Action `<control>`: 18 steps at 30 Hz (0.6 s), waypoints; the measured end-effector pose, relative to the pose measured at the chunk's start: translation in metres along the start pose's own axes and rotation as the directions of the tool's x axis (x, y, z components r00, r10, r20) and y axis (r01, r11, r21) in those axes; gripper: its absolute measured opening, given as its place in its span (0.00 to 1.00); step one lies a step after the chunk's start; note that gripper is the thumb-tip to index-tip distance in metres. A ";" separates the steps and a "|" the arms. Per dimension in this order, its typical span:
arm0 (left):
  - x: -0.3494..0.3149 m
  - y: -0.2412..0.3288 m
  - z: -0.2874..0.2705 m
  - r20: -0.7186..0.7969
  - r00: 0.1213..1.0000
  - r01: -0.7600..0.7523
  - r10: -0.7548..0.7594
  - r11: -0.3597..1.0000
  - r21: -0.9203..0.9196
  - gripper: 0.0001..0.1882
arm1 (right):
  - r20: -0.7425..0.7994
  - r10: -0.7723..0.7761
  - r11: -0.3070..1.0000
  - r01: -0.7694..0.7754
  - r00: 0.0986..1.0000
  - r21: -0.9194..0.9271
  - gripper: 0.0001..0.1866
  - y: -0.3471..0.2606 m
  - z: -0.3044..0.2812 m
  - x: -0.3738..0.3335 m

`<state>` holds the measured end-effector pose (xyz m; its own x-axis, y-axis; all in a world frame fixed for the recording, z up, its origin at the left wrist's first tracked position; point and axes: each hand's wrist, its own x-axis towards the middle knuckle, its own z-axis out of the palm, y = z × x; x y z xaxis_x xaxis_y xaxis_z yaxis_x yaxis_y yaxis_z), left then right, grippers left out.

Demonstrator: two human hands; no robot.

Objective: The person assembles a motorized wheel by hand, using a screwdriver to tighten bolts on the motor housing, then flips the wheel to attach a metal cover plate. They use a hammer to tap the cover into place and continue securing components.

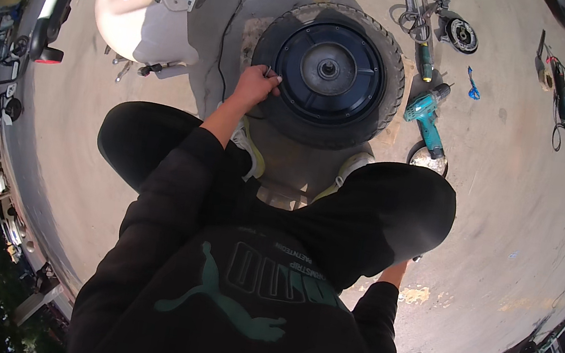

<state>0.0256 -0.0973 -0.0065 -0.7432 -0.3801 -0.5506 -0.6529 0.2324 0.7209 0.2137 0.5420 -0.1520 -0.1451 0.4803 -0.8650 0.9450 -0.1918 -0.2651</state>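
A wheel with a black tyre (391,68) lies flat on the ground in front of me. Its dark blue hub motor (297,84) faces up, with a short axle (328,69) at the centre and small bolts round the cover's edge. My left hand (258,87) is at the left edge of that cover, fingers pinched together; whatever is between them is too small to name. Beside my right knee, low down, is my right hand (396,272), its fingers mostly hidden behind the leg. A small dark tip (418,258) shows next to it.
A teal cordless drill (425,120) lies right of the wheel, near a green-handled screwdriver (426,61), pliers (413,22) and a round black part (462,36). Left stands a scooter with a cream body panel (137,23). A black cable (226,44) runs between.
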 end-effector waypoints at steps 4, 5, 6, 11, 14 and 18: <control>0.007 -0.003 0.008 0.023 1.000 -0.019 0.019 1.000 -0.003 0.08 | 0.445 -0.105 0.942 -0.054 0.889 0.331 0.30 -0.048 -0.081 -0.003; 0.008 -0.005 0.011 0.027 0.999 -0.022 0.023 1.000 -0.010 0.08 | 0.428 -0.172 0.941 0.019 0.887 0.339 0.29 -0.062 -0.095 -0.012; 0.006 -0.005 0.008 0.004 0.999 -0.033 0.033 0.999 -0.003 0.08 | 0.360 -0.258 0.938 0.143 0.897 0.316 0.25 -0.088 -0.086 -0.041; 0.005 -0.009 0.006 -0.023 0.997 -0.075 0.076 0.997 0.034 0.08 | 0.083 -0.737 0.645 0.663 0.670 0.380 0.09 -0.234 -0.039 -0.251; 0.002 -0.003 0.005 -0.023 0.997 -0.075 0.076 0.995 0.061 0.09 | 0.031 -0.966 0.236 0.827 0.256 0.511 0.11 -0.287 -0.023 -0.328; 0.005 -0.009 0.005 -0.033 0.992 -0.119 0.122 0.988 0.099 0.10 | 0.088 -0.996 0.042 0.859 -0.004 0.511 0.07 -0.370 0.000 -0.464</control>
<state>0.0269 -0.0975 -0.0179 -0.8123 -0.3781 -0.4441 -0.5715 0.3632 0.7359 -0.0686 0.3902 0.3472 -0.9666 0.1135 0.2297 -0.2347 -0.0327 -0.9715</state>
